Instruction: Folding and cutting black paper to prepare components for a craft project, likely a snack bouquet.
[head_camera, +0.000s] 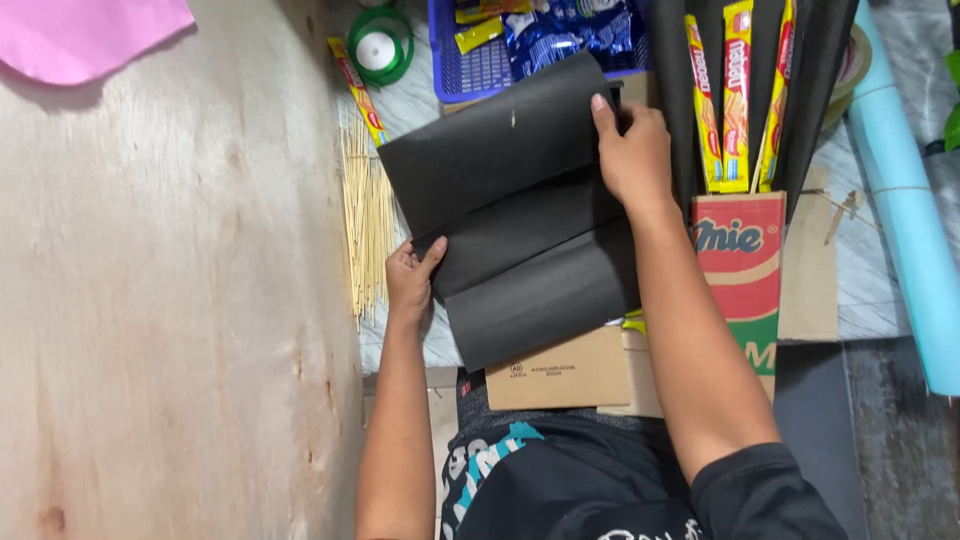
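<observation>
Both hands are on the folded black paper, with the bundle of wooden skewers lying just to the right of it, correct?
Not quite. The head view shows the wooden skewers lying left of the black paper, beside the left hand. The rest holds: the left hand and right hand are both on the folded sheet.

The folded black paper sheet (520, 215) hides most of the brown cardboard box (560, 375); the blue plastic basket (480, 70) runs past the top edge.

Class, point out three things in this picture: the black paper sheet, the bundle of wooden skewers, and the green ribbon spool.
black paper sheet (505, 215), head view, on its creased middle.
bundle of wooden skewers (366, 225), head view, midway along the sticks.
green ribbon spool (379, 47), head view, on its white centre.
</observation>
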